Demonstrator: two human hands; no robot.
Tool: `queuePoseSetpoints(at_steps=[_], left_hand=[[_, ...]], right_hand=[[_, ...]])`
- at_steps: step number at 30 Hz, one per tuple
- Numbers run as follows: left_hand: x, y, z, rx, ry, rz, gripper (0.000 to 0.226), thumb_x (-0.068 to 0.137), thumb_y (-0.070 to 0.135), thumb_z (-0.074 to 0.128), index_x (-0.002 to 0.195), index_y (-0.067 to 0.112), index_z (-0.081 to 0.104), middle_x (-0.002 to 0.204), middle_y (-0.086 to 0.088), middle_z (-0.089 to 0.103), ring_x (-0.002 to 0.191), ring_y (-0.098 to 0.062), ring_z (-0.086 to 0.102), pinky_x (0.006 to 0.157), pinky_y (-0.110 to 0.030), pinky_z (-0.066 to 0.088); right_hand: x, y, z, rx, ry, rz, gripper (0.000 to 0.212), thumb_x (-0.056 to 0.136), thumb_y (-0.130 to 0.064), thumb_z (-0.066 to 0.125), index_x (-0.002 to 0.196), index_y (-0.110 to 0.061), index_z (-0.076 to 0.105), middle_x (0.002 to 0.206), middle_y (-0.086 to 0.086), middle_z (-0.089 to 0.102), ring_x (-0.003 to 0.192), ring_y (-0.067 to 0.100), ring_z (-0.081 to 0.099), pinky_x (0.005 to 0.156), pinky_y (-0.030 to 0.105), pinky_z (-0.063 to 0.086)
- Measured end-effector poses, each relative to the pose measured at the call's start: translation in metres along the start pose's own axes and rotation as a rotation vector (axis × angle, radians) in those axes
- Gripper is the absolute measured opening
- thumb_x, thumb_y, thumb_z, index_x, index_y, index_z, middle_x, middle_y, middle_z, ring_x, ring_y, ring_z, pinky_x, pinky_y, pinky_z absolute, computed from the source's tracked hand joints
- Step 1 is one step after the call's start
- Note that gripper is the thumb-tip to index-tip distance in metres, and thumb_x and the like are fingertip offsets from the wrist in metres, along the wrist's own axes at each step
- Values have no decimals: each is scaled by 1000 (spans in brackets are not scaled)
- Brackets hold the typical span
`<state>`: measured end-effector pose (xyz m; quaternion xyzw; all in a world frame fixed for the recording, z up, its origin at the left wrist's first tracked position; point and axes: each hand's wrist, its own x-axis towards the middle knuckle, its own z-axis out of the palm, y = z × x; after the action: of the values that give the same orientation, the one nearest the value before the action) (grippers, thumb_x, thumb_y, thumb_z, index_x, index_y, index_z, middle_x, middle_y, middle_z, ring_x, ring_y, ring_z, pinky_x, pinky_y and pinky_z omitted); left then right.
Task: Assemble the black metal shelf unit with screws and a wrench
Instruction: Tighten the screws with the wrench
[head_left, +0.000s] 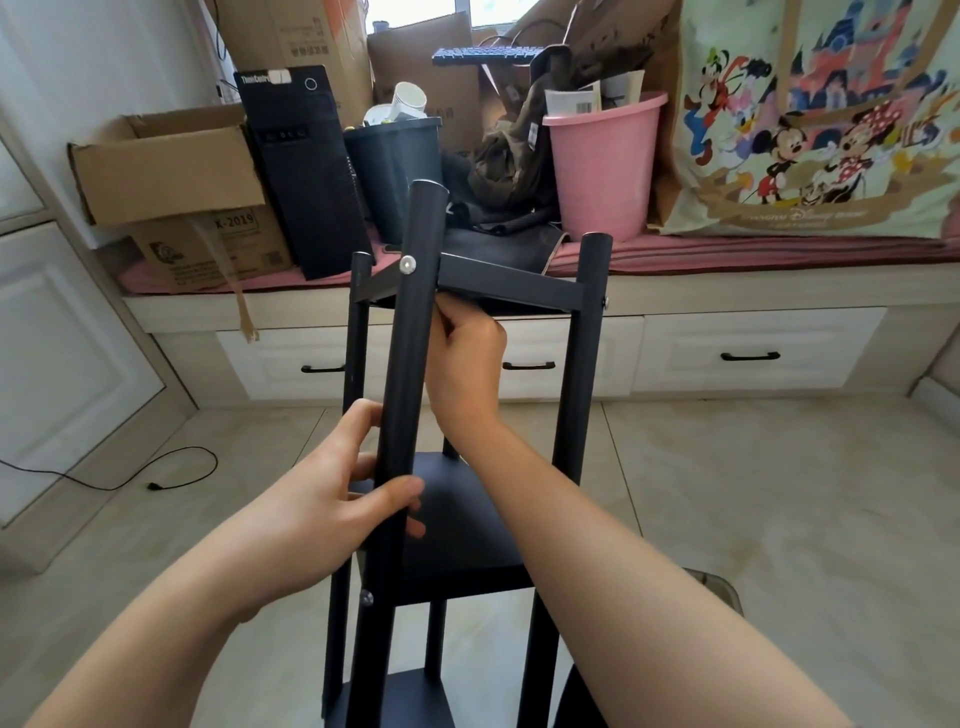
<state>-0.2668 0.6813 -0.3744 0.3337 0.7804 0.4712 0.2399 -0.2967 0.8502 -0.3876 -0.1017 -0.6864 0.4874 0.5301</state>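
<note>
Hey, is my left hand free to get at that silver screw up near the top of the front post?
Probably not right away. The left hand grips the front post lower down, apparently steadying it. The silver screw faces you uncovered, so the path is open once you let go; the right hand is nearer.

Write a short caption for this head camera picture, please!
Left hand grips the near black metal post of the shelf unit; right hand reaches under the top shelf.

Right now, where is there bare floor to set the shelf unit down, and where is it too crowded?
Bare tile floor lies right of the shelf unit, below the drawers. The left floor is open apart from a cable. The ledge is crowded: cardboard box, computer tower, pink bucket.
</note>
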Motion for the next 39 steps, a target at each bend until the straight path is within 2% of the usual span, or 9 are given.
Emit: queuePoseSetpoints(at_steps=[4, 8, 12, 21, 25, 28, 31, 33, 39], left_hand=[[0, -2, -1, 7, 4, 5, 30, 96, 19, 61, 116, 35, 45, 89, 2, 74, 84, -22, 77, 73, -40, 64], [2, -3, -3, 8, 14, 3, 30, 97, 19, 61, 113, 37, 44, 89, 4, 74, 82, -20, 77, 66, -31, 63], [5, -3, -4, 19, 36, -1, 30, 97, 20, 61, 114, 38, 43, 89, 9, 74, 82, -19, 77, 66, -32, 64], [5, 1, -4, 36, 79, -18, 32, 99, 22, 61, 117, 42, 43, 95, -2, 74, 82, -16, 77, 72, -35, 63], [6, 3, -2, 62, 71, -21, 38, 99, 22, 61, 127, 37, 40, 105, -5, 70, 84, -15, 77, 77, -41, 63], [7, 3, -1, 60, 64, -22, 40, 98, 22, 62, 128, 37, 40, 106, -5, 70, 84, -15, 77, 78, -42, 63], [8, 2, 0, 49, 50, -11, 39, 98, 22, 63, 126, 37, 42, 104, -4, 71, 85, -16, 77, 79, -42, 63], [8, 2, 1, 41, 44, 7, 37, 97, 22, 63, 123, 38, 43, 99, -3, 73, 84, -17, 77, 77, -41, 63], [12, -3, 0, 44, 137, 75, 30, 97, 18, 63, 121, 29, 47, 87, -3, 76, 82, -16, 76, 71, -32, 62]], right_hand=[[2, -2, -11, -22, -51, 30, 26, 97, -15, 58, 75, -6, 68, 52, -21, 42, 55, 3, 41, 62, 18, 35], [-3, -13, -30, -103, -287, 157, 31, 99, -22, 56, 69, -24, 59, 52, -15, 47, 50, 2, 44, 55, 17, 35], [-4, -24, -59, -177, -470, 240, 27, 100, -26, 53, 83, -17, 71, 65, -10, 57, 57, 1, 49, 54, 10, 38], [-8, -32, -128, -333, -327, 69, 26, 98, -24, 57, 81, -13, 74, 70, 8, 65, 67, 18, 57, 68, 33, 45], [-3, -26, -142, -277, -292, 263, 26, 97, -27, 58, 78, -20, 75, 96, -2, 59, 93, 7, 58, 81, 20, 41], [3, -24, -146, -61, -334, 461, 29, 99, -26, 56, 78, -20, 74, 85, -11, 71, 83, -2, 66, 79, 26, 46], [7, -25, -146, 100, -350, 594, 32, 98, -29, 57, 75, -20, 76, 85, -9, 71, 92, 11, 68, 78, 38, 56], [8, -24, -144, 170, -305, 627, 33, 98, -28, 58, 72, -18, 76, 85, -6, 71, 96, 21, 66, 86, 47, 56], [7, -26, -134, 290, -192, 593, 28, 96, -22, 60, 74, -14, 75, 85, 0, 69, 85, 19, 58, 77, 35, 54]])
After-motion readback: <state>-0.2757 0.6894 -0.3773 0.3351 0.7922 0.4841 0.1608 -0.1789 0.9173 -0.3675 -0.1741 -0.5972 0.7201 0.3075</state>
